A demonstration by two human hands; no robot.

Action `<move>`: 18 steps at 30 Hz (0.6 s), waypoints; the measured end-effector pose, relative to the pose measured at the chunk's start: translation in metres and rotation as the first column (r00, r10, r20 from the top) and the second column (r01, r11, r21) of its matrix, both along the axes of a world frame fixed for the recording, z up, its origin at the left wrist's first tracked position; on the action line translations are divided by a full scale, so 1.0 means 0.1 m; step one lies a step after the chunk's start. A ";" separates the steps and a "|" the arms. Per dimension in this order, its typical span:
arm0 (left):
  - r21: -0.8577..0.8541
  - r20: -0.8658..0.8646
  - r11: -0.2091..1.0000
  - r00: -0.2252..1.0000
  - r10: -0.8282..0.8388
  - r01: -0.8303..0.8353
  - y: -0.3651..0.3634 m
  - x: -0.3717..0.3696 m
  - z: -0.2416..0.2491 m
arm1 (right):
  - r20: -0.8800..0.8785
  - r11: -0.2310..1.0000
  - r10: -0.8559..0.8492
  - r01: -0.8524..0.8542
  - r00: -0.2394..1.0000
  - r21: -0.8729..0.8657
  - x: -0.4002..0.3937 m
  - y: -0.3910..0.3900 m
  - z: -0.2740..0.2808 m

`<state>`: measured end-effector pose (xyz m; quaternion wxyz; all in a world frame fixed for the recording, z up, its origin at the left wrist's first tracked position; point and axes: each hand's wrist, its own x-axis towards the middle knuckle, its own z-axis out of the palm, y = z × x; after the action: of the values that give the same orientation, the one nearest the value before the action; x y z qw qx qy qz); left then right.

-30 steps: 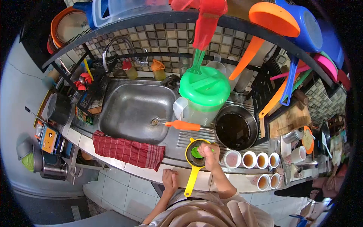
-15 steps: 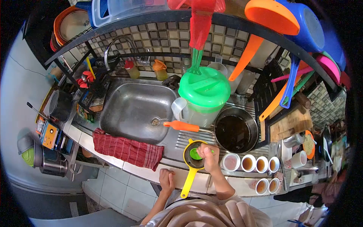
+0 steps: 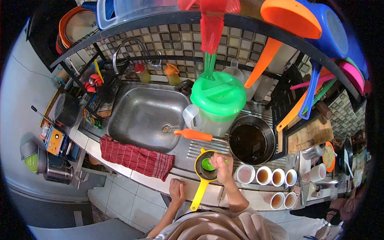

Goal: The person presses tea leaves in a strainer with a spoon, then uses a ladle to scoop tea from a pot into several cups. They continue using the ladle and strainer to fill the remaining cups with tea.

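Observation:
My right hand (image 3: 222,166) is closed around the handle of a green spoon (image 3: 207,164). The spoon's bowl lies inside a yellow-rimmed strainer (image 3: 195,164), whose yellow handle (image 3: 199,196) points toward me over the counter edge. What supports the strainer is hidden. Curled into a fist, my left hand (image 3: 177,189) rests near the counter edge to the left of that handle, with no object visible in it. Right of my right hand stand several white cups (image 3: 263,175) of brown liquid and one with a pale pinkish surface (image 3: 245,174).
Behind the strainer is a pan (image 3: 252,140) of dark liquid, its orange handle (image 3: 194,135) reaching toward the sink (image 3: 140,112). A green-lidded pitcher (image 3: 218,96) stands behind. A red checked cloth (image 3: 136,158) drapes the sink's front. Utensils hang from the overhead rack (image 3: 160,21).
The whole view has shifted slightly. Both hands, the spoon and the strainer keep nearly the same positions.

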<state>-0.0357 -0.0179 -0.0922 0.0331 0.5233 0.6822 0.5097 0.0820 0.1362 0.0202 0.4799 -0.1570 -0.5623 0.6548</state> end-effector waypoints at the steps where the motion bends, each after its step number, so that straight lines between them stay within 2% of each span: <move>1: -0.001 0.000 1.000 1.000 -0.001 0.001 0.00 0.00 0.00 | 0.007 1.000 -0.005 0.005 1.000 0.015 0.00 0.01 0.00; 18: -0.032 0.021 0.999 1.000 -0.016 0.016 0.00 0.00 0.01 | 0.004 1.000 -0.002 0.002 1.000 -0.008 0.01 0.01 -0.01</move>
<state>-0.0361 -0.0183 -0.0911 0.0526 0.5227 0.6857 0.5038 0.0833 0.1369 0.0192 0.4791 -0.1608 -0.5603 0.6563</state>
